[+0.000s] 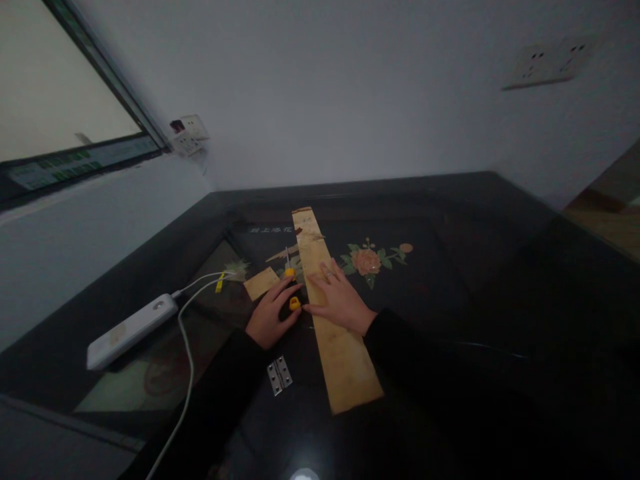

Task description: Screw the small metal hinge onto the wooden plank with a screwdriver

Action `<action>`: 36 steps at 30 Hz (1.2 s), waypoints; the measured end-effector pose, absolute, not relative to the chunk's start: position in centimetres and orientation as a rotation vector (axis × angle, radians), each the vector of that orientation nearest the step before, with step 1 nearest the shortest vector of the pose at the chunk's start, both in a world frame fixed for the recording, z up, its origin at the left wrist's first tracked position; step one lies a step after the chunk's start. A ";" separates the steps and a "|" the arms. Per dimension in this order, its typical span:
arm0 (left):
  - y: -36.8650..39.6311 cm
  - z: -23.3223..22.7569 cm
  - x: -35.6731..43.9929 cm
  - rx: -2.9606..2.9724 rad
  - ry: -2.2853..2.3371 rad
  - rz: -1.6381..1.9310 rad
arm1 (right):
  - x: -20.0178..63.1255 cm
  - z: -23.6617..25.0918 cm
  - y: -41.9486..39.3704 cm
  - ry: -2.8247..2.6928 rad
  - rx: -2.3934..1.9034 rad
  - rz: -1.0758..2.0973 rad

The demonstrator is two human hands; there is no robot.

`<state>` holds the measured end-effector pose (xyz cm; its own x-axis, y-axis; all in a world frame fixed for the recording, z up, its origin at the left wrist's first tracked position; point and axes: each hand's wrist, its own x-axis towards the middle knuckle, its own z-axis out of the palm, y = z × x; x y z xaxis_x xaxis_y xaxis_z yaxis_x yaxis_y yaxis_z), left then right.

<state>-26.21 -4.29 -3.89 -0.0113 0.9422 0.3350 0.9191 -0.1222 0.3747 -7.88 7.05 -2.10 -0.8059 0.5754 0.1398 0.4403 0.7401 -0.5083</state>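
Note:
A long, pale wooden board (345,367) lies lengthwise in front of me on the dark tabletop. My right hand (341,298) rests on its middle, fingers spread out. Just left of the board, my left hand (273,312) has its fingers and thumb around the handle of a yellow-and-black screwdriver (291,272). The screwdriver's shaft points away from me; part of its handle is hidden under the fingers. A small rectangular wood piece (260,283) lies beyond my left hand. Nearer to me is a metal hinge (279,375), opened flat.
A white power bank or strip (131,330) with a white cable (188,347) occupies the table's left side. A small yellow strip (219,283) lies near the cable. The dark table (450,267), printed with a flower, meets a wall with sockets (545,61). A window is at left.

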 end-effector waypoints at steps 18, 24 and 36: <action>-10.2 -1.2 -25.5 2.121 2.197 1.150 | -1.7 0.8 6.8 -2.547 -0.684 0.696; -16.5 -2.9 -23.2 1.989 1.987 0.961 | 7.9 0.6 4.5 -2.405 -0.681 0.788; -15.3 -3.8 -22.1 1.852 2.167 0.954 | 9.6 -1.8 2.4 -2.294 -0.682 0.886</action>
<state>-22.14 -15.29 -3.84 -0.2353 0.9271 0.2917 0.8414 0.0441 0.5386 9.63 2.41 -1.79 -0.7002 0.6332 0.3298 0.2468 0.6481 -0.7204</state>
